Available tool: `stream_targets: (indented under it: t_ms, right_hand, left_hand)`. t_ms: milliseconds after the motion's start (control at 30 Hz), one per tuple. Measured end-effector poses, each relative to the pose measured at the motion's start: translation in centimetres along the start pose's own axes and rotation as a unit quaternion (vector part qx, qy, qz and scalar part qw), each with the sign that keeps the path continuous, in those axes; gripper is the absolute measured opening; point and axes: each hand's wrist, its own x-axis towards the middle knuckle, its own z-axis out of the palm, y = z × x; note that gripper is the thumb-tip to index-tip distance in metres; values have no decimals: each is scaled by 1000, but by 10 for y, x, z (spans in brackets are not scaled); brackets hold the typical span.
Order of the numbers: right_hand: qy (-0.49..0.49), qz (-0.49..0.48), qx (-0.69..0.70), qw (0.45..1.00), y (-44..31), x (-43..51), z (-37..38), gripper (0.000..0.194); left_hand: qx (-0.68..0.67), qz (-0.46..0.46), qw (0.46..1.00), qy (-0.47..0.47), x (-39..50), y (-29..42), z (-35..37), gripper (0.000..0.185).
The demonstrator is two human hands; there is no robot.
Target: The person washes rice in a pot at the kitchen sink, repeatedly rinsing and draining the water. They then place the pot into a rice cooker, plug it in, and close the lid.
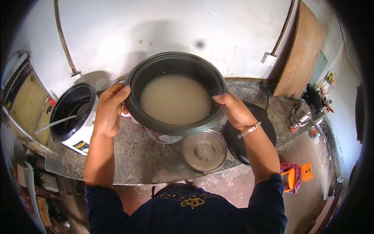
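Observation:
A dark, wide-rimmed cooking pot is held up above the counter, with cloudy pale liquid inside. My left hand grips its rim on the left, thumb on top and fingers underneath. On the opposite side, my right hand holds the rim, the thumb lying over the inner edge. Below the pot, partly hidden by it, stands a round container with a patterned side. A round metal lid with a central knob lies on the counter just in front.
At left stands a white rice cooker body with a dark interior and a long-handled ladle. A large black round object is near my right forearm. A wooden board leans on the wall. Metal pots stand farther right on the stone counter.

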Motion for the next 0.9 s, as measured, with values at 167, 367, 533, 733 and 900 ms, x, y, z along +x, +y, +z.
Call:
stream_targets:
  t_ms: [167, 367, 533, 733, 900]
  right_hand:
    - [-4, 25, -40, 999, 40, 74, 2, 40]
    - [10, 133, -41, 990, 83, 108, 1, 43]
    - [22, 212, -56, 975, 110, 113, 0, 59]
    - [-28, 123, -50, 991, 129, 111, 1, 78]
    - [45, -50, -321, 945, 144, 120, 10, 78]
  left_hand:
    - [35, -42, 998, 26, 50, -43, -31, 22]
    - [61, -54, 995, 50, 61, -87, -47, 30]
    - [144, -101, 984, 18, 60, -110, -65, 30]
    - [206, -166, 964, 10, 55, -125, -69, 27]
    - [366, -125, 922, -22, 55, -126, -69, 30]
